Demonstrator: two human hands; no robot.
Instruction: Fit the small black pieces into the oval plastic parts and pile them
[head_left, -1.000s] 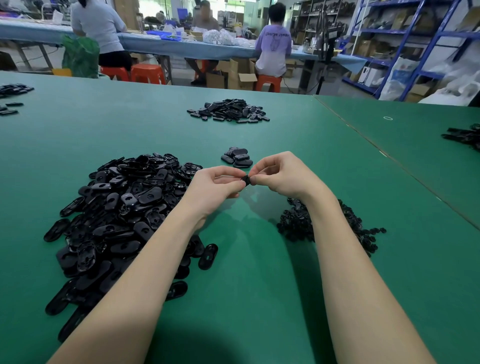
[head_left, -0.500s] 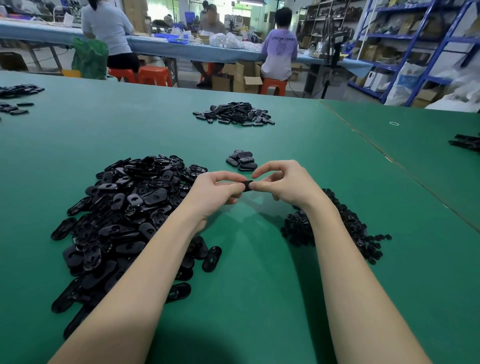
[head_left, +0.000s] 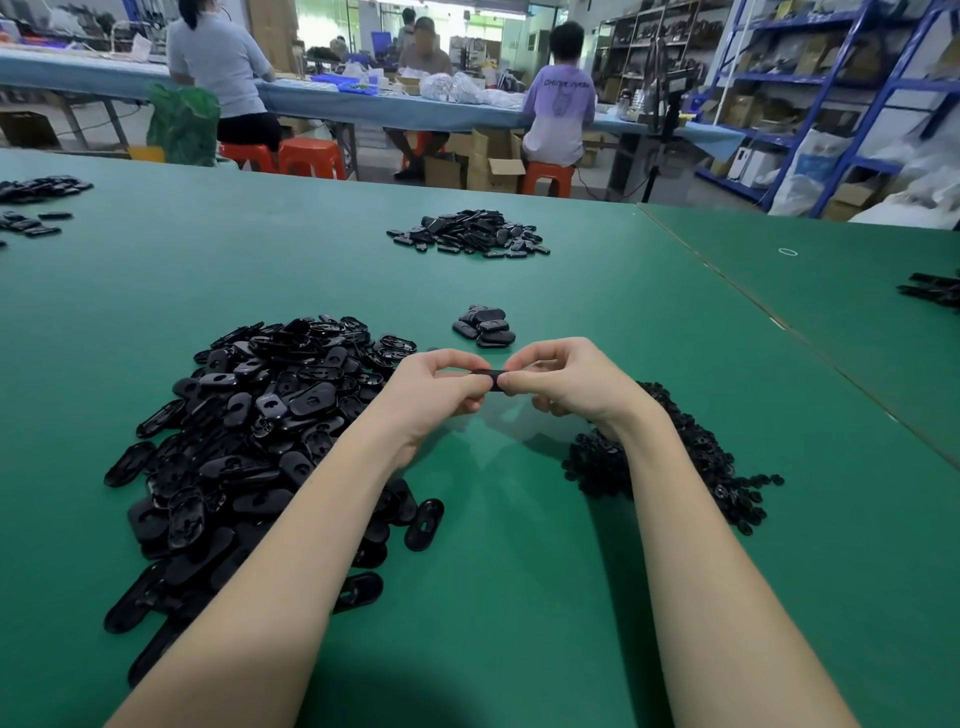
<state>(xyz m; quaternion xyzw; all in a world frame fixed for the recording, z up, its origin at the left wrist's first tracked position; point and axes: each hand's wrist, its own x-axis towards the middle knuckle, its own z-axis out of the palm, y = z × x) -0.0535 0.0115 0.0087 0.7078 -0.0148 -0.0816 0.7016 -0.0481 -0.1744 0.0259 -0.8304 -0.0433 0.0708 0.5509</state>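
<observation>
Green table (head_left: 519, 597) under us, our left hand (head_left: 436, 389) and right hand (head_left: 566, 384) both pinch one oval part (head_left: 491, 375). We press squarely so the small piece seats flush before piling.

Bright, even overhead light; soft shadows under forearms on green table (head_left: 519, 597). Foreground sharp. Wide-angle bending at edges; far shelving (head_left: 857, 104) slightly soft; doorway glare.

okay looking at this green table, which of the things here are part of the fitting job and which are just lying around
Part of the job:
- oval part, pinched by left hand and right hand
- big heap of oval parts
- heap of small black pieces
- small finished pile

Just lying about:
- far pile
- scattered parts at the left edge
- white ring
</observation>
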